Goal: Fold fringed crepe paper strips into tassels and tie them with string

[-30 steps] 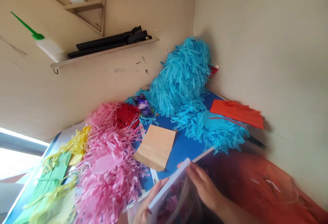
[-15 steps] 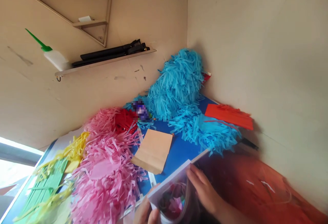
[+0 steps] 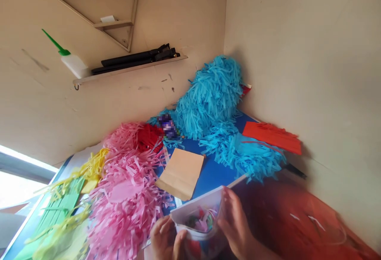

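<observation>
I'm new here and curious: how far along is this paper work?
Done, it seems: shredded blue paper and shredded pink paper lie heaped on the blue table. In hand: the left hand and right hand grip a clear plastic tub of coloured paper scraps. Still to do, perhaps: the flat orange paper and tan paper look unshredded.

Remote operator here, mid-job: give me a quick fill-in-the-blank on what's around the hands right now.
The left hand and right hand hold a clear plastic container of coloured ____ scraps.
A kraft paper sheet lies on the ____ tabletop.
The white plastic bottle by the wall shelf has a ____ nozzle.

Answers: paper; blue; green.
</observation>
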A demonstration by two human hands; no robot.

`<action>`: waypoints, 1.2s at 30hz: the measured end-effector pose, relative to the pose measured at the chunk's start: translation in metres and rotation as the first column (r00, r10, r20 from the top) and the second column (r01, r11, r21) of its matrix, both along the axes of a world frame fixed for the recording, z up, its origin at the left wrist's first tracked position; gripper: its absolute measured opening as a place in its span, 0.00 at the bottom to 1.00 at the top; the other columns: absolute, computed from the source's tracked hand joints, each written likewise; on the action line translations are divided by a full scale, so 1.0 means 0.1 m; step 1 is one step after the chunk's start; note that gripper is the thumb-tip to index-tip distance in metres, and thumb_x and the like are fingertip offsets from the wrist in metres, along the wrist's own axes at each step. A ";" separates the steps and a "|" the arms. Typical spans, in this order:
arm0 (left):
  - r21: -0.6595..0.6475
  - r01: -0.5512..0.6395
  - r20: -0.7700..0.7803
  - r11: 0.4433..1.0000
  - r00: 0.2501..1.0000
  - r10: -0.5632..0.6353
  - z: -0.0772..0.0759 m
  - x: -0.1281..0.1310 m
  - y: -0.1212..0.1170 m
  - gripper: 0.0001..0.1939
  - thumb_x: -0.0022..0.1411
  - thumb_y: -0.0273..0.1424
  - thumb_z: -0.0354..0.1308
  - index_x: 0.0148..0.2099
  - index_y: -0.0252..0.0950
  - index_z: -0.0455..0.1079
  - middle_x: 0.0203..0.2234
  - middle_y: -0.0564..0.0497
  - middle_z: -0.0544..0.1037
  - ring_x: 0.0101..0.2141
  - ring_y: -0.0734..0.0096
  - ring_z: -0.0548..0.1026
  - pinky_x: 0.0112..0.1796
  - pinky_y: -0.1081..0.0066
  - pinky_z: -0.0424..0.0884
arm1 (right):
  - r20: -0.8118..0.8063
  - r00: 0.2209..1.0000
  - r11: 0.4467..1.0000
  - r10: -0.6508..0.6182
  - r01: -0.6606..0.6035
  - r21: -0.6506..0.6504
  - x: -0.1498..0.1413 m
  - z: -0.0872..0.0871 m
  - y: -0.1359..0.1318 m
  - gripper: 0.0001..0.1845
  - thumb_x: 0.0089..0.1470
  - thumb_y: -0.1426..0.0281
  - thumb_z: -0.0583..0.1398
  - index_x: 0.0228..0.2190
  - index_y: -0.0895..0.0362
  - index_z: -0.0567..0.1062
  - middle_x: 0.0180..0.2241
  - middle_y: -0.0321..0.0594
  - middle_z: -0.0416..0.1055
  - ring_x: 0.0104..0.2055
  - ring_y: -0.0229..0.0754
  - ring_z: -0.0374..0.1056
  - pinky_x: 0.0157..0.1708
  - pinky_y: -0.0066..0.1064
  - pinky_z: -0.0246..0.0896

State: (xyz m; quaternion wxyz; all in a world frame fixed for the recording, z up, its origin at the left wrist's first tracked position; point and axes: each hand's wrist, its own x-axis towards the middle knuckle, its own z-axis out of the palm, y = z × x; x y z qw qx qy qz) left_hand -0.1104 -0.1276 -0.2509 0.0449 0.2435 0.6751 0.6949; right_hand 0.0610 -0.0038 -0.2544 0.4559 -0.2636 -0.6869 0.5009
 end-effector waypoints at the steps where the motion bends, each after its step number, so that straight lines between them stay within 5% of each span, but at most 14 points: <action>1: -0.019 0.041 0.019 0.999 0.999 -0.041 -0.01 -0.03 -0.03 0.27 0.42 0.42 0.75 0.41 0.38 0.69 0.30 0.47 0.83 0.28 0.59 0.83 0.27 0.68 0.80 | -0.009 1.000 0.999 0.022 -0.021 0.027 0.01 -0.01 -0.01 0.36 0.64 0.53 0.56 0.66 0.50 0.51 0.65 0.51 0.59 0.64 0.55 0.61 0.59 0.43 0.65; 5: 0.007 0.026 0.105 1.000 0.994 -0.026 -0.09 -0.06 -0.06 0.25 0.42 0.39 0.75 0.41 0.38 0.70 0.30 0.48 0.83 0.30 0.61 0.83 0.30 0.70 0.80 | 0.030 1.000 0.997 0.000 -0.002 0.073 0.04 -0.13 -0.05 0.37 0.63 0.55 0.58 0.66 0.52 0.52 0.65 0.53 0.59 0.66 0.58 0.59 0.61 0.46 0.62; 9: -0.033 -0.018 0.088 0.999 0.996 0.021 -0.12 -0.04 0.02 0.28 0.43 0.41 0.74 0.43 0.37 0.69 0.33 0.46 0.83 0.33 0.59 0.82 0.32 0.68 0.80 | 0.019 0.998 0.991 0.057 -0.059 0.122 0.02 -0.19 -0.10 0.50 0.57 0.49 0.62 0.69 0.55 0.45 0.66 0.57 0.55 0.66 0.62 0.57 0.61 0.50 0.61; 13: -0.133 -0.091 0.017 0.987 0.995 0.094 -0.01 -0.08 0.17 0.30 0.44 0.49 0.71 0.43 0.36 0.69 0.33 0.44 0.81 0.34 0.58 0.82 0.34 0.65 0.79 | 0.118 0.989 0.980 -0.089 0.066 0.190 -0.05 -0.06 -0.05 0.38 0.62 0.62 0.60 0.67 0.54 0.51 0.63 0.56 0.61 0.63 0.55 0.63 0.59 0.43 0.64; 20: -0.077 -0.036 -0.065 0.996 0.997 0.031 -0.01 -0.06 0.28 0.26 0.49 0.48 0.70 0.43 0.36 0.71 0.33 0.45 0.82 0.34 0.62 0.82 0.36 0.68 0.79 | 0.140 0.971 0.953 -0.195 0.154 0.259 -0.04 0.04 0.12 0.28 0.64 0.62 0.58 0.61 0.56 0.59 0.53 0.54 0.72 0.53 0.52 0.73 0.51 0.38 0.72; 24: -0.090 0.007 -0.173 0.996 0.985 -0.023 0.01 -0.01 0.22 0.18 0.55 0.45 0.67 0.41 0.37 0.76 0.35 0.45 0.84 0.36 0.62 0.83 0.37 0.70 0.80 | 0.131 0.977 0.928 -0.170 0.114 0.356 0.07 0.09 0.18 0.24 0.63 0.60 0.58 0.57 0.52 0.62 0.49 0.49 0.73 0.49 0.50 0.74 0.48 0.36 0.72; 28: -0.104 0.037 -0.256 0.994 0.965 -0.063 0.20 -0.01 0.20 0.12 0.57 0.42 0.65 0.35 0.37 0.77 0.29 0.48 0.83 0.30 0.65 0.82 0.32 0.72 0.79 | 0.115 0.984 0.914 -0.132 0.076 0.399 0.10 0.21 0.32 0.19 0.61 0.57 0.59 0.50 0.52 0.66 0.41 0.44 0.75 0.41 0.47 0.75 0.42 0.33 0.73; 32: -0.131 0.030 -0.321 0.991 0.944 -0.071 0.37 -0.02 0.24 0.11 0.62 0.39 0.61 0.32 0.38 0.76 0.26 0.50 0.82 0.29 0.66 0.81 0.33 0.72 0.78 | 0.096 0.994 0.924 -0.045 0.005 0.384 0.04 0.31 0.45 0.11 0.64 0.59 0.55 0.42 0.52 0.67 0.40 0.44 0.75 0.43 0.47 0.75 0.41 0.33 0.71; 36: -0.085 0.047 -0.284 0.995 0.956 -0.069 0.39 0.00 0.30 0.07 0.61 0.36 0.62 0.33 0.38 0.74 0.28 0.50 0.82 0.30 0.67 0.81 0.34 0.72 0.78 | 0.072 0.997 0.946 0.002 -0.026 0.322 -0.01 0.32 0.48 0.08 0.64 0.63 0.57 0.35 0.53 0.66 0.42 0.45 0.75 0.42 0.45 0.74 0.39 0.32 0.69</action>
